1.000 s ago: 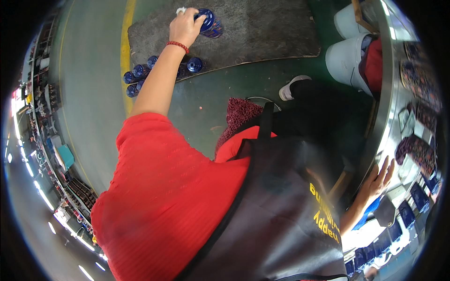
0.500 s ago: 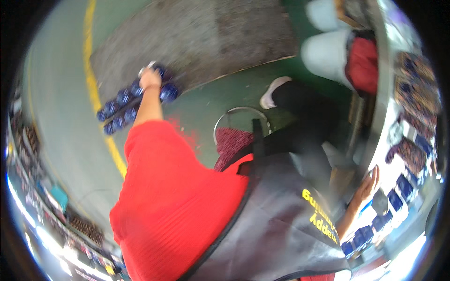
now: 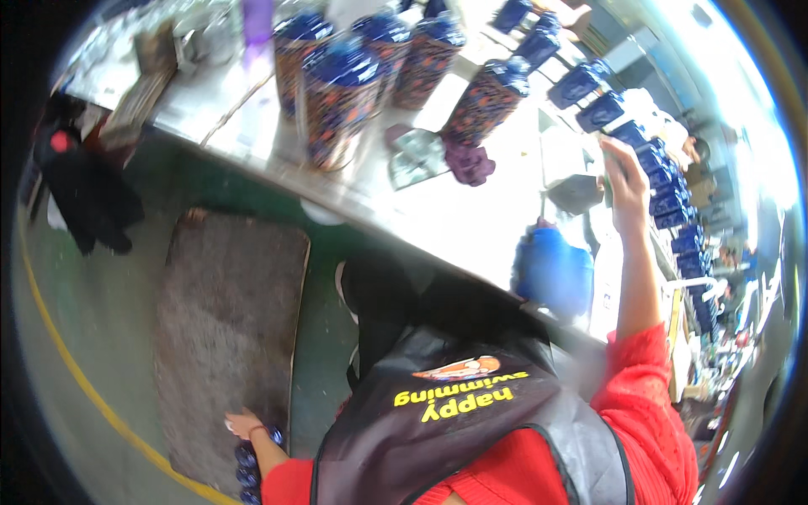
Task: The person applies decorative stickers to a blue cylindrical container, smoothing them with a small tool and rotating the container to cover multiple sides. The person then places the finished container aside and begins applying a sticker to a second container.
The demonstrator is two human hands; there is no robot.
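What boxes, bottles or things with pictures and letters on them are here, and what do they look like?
Tall bottles: standing on the steel table, dark with orange specks, blue caps.
Blue bottles: a row on the table by the right hand, dark blue.
Small blue bottles: on the grey mat under the left hand, round.
Apron print: on the black apron, yellow letters, small orange picture.

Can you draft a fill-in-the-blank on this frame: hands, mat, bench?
1. The left hand is low over the grey floor ____.
2. Beside that hand lie small ____ caps.
3. The right hand reaches up to the metal ____.
4. The tall patterned cups on it have blue ____.

Missing words: mat; blue; workbench; lids
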